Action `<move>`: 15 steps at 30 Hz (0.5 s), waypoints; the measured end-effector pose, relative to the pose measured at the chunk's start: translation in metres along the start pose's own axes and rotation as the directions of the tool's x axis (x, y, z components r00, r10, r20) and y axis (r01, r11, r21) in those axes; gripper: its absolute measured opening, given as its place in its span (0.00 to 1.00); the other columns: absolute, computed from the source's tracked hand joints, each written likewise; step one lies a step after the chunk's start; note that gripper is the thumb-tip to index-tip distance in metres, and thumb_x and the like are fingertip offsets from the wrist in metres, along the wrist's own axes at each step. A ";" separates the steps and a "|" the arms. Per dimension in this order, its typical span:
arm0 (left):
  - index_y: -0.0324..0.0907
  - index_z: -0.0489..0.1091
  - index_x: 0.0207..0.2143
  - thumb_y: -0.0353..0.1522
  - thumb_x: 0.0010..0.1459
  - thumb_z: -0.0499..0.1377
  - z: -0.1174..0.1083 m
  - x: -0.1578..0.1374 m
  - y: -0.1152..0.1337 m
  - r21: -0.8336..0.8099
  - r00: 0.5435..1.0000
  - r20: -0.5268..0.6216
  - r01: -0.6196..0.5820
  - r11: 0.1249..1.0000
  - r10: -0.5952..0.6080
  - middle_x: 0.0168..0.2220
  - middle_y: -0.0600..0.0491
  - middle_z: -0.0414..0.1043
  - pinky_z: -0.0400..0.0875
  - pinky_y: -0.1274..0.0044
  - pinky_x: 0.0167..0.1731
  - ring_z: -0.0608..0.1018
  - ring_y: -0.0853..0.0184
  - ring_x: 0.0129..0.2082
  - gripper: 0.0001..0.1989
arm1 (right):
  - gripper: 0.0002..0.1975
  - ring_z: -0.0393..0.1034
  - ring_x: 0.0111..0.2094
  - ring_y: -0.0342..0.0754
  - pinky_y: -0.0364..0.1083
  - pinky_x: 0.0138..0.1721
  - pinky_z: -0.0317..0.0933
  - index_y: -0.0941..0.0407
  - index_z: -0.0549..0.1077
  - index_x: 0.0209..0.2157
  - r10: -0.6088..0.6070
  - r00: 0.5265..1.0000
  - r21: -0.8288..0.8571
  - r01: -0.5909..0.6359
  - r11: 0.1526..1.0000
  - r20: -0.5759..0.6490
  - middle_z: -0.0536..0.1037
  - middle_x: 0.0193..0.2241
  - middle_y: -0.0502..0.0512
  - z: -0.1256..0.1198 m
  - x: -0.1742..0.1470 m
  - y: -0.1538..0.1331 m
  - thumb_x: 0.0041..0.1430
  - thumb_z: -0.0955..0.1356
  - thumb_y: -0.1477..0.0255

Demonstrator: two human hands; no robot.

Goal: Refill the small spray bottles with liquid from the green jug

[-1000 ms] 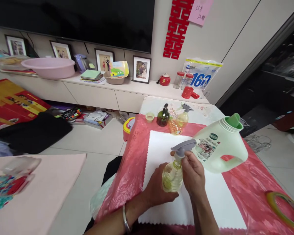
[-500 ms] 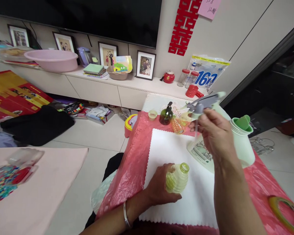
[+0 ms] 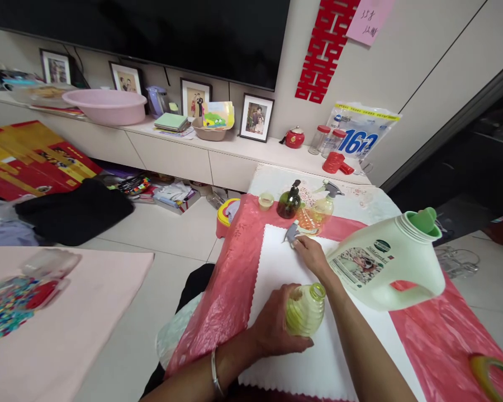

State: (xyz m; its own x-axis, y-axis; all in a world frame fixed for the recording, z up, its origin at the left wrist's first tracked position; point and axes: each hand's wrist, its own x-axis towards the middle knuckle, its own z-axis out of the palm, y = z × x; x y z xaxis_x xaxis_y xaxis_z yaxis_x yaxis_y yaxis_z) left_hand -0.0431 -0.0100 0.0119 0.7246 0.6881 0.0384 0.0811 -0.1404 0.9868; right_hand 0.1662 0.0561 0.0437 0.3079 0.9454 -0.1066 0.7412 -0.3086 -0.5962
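Observation:
My left hand [image 3: 274, 324] is wrapped round a ribbed, translucent yellow-green spray bottle [image 3: 305, 315]; its mouth is uncovered and tilted toward the right. My right hand [image 3: 311, 254] reaches forward to the far edge of the white scalloped mat [image 3: 272, 273], fingers closed on a grey trigger spray head [image 3: 292, 231] low over the mat. Just right of that arm stands a large pale green detergent jug [image 3: 385, 259], with a green cap [image 3: 423, 221] sitting askew in its mouth. Behind the spray head are an orange-tinted bottle [image 3: 308, 220] and another spray bottle [image 3: 324, 206].
A dark green pump bottle [image 3: 288, 204] and a small pale cup [image 3: 265, 201] stand at the back of the red-covered table [image 3: 230, 279]. A tape roll [image 3: 492, 374] lies at the right. On the left, a pink-covered table [image 3: 96, 301] bears colourful beads [image 3: 8, 310].
My right hand has brought the spray head from up in front of the jug down and left to the mat's far edge. My left hand still holds the bottle in about the same place.

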 end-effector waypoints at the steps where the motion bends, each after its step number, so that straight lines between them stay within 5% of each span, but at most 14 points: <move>1: 0.44 0.63 0.58 0.35 0.32 0.76 -0.001 0.000 0.001 -0.010 1.000 0.001 0.000 1.000 0.000 0.55 0.45 0.71 0.67 0.56 0.60 0.74 0.47 0.55 0.48 | 0.16 0.69 0.47 0.47 0.51 0.55 0.67 0.63 0.73 0.47 -0.012 1.000 -0.022 0.012 1.000 0.003 0.72 0.43 0.57 0.000 0.000 0.000 0.76 0.68 0.62; 5: 0.44 0.64 0.57 0.34 0.31 0.76 -0.002 0.001 0.001 -0.052 1.000 -0.008 -0.014 0.999 0.014 0.55 0.45 0.71 0.67 0.56 0.60 0.74 0.48 0.55 0.47 | 0.16 0.69 0.45 0.47 0.50 0.54 0.66 0.63 0.73 0.43 -0.096 0.995 -0.093 0.093 0.991 -0.022 0.72 0.40 0.56 0.001 -0.007 0.002 0.76 0.67 0.62; 9: 0.45 0.64 0.57 0.33 0.32 0.76 -0.002 0.001 -0.004 -0.078 0.999 -0.024 -0.044 0.996 0.043 0.55 0.46 0.71 0.67 0.56 0.60 0.74 0.48 0.55 0.47 | 0.17 0.69 0.45 0.51 0.50 0.52 0.65 0.61 0.75 0.44 -0.207 0.963 -0.121 0.188 0.975 -0.173 0.73 0.42 0.62 -0.007 -0.034 0.001 0.72 0.63 0.63; 12: 0.46 0.63 0.58 0.33 0.32 0.76 -0.001 0.000 -0.007 -0.076 0.999 -0.034 -0.042 0.996 0.040 0.56 0.46 0.71 0.67 0.56 0.60 0.73 0.48 0.56 0.48 | 0.22 0.70 0.47 0.54 0.52 0.52 0.64 0.60 0.74 0.51 -0.308 0.884 -0.132 0.278 0.951 -0.351 0.73 0.48 0.62 -0.029 -0.074 -0.005 0.71 0.59 0.58; 15: 0.46 0.62 0.58 0.31 0.34 0.75 -0.001 -0.001 -0.007 -0.086 0.999 -0.035 -0.020 0.996 0.018 0.57 0.46 0.70 0.66 0.57 0.61 0.73 0.48 0.57 0.47 | 0.20 0.68 0.53 0.54 0.52 0.58 0.60 0.59 0.73 0.51 -0.352 0.734 -0.181 0.305 0.935 -0.581 0.73 0.49 0.60 -0.063 -0.123 -0.010 0.74 0.61 0.58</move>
State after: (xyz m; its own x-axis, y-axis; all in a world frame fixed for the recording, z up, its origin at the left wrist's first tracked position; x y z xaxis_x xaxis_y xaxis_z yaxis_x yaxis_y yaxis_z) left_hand -0.0450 -0.0094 0.0046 0.7015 0.7100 0.0612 0.0068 -0.0925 0.9957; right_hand 0.1589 -0.0636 0.1132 0.3121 0.7416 0.5938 0.8947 -0.0192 -0.4463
